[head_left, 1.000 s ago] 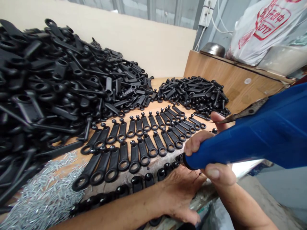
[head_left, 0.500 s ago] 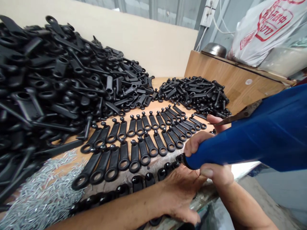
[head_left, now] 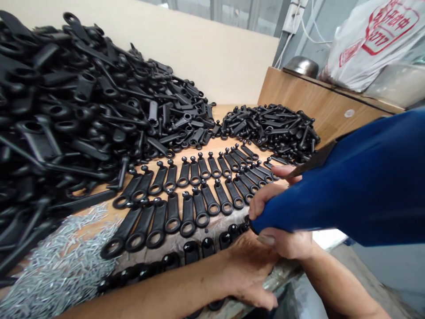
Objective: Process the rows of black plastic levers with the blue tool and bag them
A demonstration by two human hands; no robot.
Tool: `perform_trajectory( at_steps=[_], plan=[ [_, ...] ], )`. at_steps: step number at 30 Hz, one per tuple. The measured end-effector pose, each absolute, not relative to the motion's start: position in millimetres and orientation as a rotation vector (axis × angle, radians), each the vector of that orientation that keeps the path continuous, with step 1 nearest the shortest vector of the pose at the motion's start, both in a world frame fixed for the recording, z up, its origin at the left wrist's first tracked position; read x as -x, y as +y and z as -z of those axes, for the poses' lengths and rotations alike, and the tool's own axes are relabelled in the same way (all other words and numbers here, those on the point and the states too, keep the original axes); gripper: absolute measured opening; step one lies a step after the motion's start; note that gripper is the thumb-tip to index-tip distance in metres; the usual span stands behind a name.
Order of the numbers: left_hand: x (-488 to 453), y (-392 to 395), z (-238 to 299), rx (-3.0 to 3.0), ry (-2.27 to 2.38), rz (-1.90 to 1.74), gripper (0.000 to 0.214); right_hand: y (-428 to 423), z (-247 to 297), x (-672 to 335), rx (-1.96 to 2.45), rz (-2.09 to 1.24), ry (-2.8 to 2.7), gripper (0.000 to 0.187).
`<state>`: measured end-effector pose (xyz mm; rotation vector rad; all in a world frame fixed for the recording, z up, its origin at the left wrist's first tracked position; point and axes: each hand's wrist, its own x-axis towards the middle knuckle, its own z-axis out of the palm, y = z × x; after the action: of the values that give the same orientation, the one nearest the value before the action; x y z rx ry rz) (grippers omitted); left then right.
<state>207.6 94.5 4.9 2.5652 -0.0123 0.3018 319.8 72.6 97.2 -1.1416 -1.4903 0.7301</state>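
My right hand (head_left: 275, 212) is shut around a blue-handled pair of metal snips (head_left: 352, 190), whose dark blade (head_left: 308, 163) points toward the rows of parts. The blue grip fills much of the right side. My left hand (head_left: 249, 270) lies palm down at the table's near edge, its fingertips hidden under my right hand. Beside it runs a line of short black parts (head_left: 207, 248), and one black tip (head_left: 247, 223) touches the snips' lower end. Black ring-ended plastic parts (head_left: 187, 212) are laid out in neat rows just beyond.
A huge heap of black parts (head_left: 66, 110) rises at left, with a smaller heap (head_left: 268, 128) behind the rows. Silver pins (head_left: 59, 266) lie spread on the wooden table (head_left: 219, 146). Behind stand a wooden board (head_left: 318, 99), steel bowl (head_left: 302, 66) and white plastic bag (head_left: 375, 40).
The whole view has tilted and shifted slightly. The blue handle has swung lower, now covering more of the blade, and my right hand sits a little further left.
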Motion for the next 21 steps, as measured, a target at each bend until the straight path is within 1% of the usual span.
perform_trajectory(
  at_steps=[6,9,12,15,17,21],
  plan=[
    [-208.8,90.0,-3.6,-2.562,-0.008,-0.197,0.086,84.4,-96.3,-315.6,1.071,-0.79,-1.591,0.016],
    [-210.1,90.4,-6.7,-2.492,-0.027,-0.108,0.09,88.4,-97.9,-307.9,1.048,-0.797,-1.594,0.023],
    [-211.6,91.9,-10.3,-2.498,-0.006,-0.075,0.096,88.8,-100.1,-304.2,1.138,-0.768,-1.512,0.03],
    [-212.5,94.2,-15.5,-2.526,-0.03,-0.163,0.093,87.9,-100.1,-305.4,1.11,-0.867,-1.429,0.032],
    [-212.4,95.7,-18.5,-2.526,-0.062,-0.243,0.094,87.3,-97.2,-307.1,1.043,-0.914,-1.393,0.028],
    [-211.2,96.5,-14.0,-2.516,-0.094,-0.347,0.095,82.3,-86.1,-307.7,1.015,-0.849,-1.304,0.022]
  ],
)
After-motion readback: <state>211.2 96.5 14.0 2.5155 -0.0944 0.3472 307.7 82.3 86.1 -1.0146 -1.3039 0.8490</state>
